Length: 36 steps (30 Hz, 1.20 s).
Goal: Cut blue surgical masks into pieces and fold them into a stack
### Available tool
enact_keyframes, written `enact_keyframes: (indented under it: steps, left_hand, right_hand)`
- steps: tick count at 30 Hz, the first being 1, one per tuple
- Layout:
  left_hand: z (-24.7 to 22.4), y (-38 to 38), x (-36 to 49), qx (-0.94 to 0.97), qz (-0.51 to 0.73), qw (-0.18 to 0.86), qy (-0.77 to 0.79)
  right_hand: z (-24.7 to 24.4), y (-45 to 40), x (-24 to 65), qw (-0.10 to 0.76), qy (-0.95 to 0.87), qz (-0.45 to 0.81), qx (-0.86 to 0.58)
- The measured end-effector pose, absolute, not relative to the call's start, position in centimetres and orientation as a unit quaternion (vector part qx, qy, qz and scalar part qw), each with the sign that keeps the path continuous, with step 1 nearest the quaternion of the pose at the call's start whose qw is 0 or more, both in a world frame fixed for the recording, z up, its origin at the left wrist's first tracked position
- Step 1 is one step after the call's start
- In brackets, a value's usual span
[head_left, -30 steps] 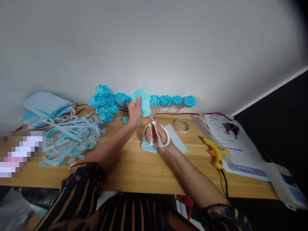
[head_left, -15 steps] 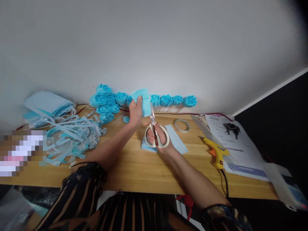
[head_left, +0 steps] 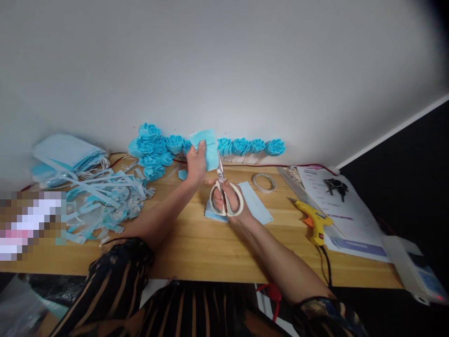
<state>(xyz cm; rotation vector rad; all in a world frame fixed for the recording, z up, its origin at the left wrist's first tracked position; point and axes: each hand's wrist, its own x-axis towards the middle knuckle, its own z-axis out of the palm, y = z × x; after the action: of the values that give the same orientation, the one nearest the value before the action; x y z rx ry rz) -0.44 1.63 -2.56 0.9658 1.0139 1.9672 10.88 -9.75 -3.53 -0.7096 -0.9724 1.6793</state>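
Note:
My left hand (head_left: 197, 161) pinches a light-blue piece of fabric (head_left: 210, 152), thumb on its near face, raised above the table. Wrapped round the pale handles of a pair of scissors (head_left: 220, 174) is my right hand (head_left: 233, 199). The blades point up along the fabric's right edge and look nearly closed; whether they touch the fabric I cannot tell. Under and beside my right hand lie flat light-blue sheets (head_left: 257, 203). A small blue scrap (head_left: 183, 174) rests left of my left wrist.
Several blue fabric flowers (head_left: 150, 145) line the wall. Left are cut strips (head_left: 105, 201) and a stack of light-blue sheets (head_left: 68, 152). Right are a tape roll (head_left: 264, 182), a yellow glue gun (head_left: 317, 224), papers (head_left: 351, 234) and keys (head_left: 336, 187). The wooden table's (head_left: 196, 262) front edge is near my body.
The scissors' handles have come closer together and the blades have closed somewhat beside the fabric. The view has shifted slightly; my left hand keeps its hold.

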Motion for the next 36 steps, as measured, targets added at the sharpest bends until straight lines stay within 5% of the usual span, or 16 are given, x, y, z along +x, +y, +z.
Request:
enact_keyframes:
  steps: [17, 36]
  left_hand:
    - [-1.2, 1.2, -0.8, 0.272, 0.672, 0.640, 0.254]
    - [-1.1, 1.7, -0.8, 0.337, 0.702, 0.579, 0.241]
  right_hand:
    - [-3.7, -9.0, 11.2, 0.524, -0.405, 0.694, -0.283]
    - [-4.8, -8.3, 11.9, 0.470, -0.446, 0.728, -0.223]
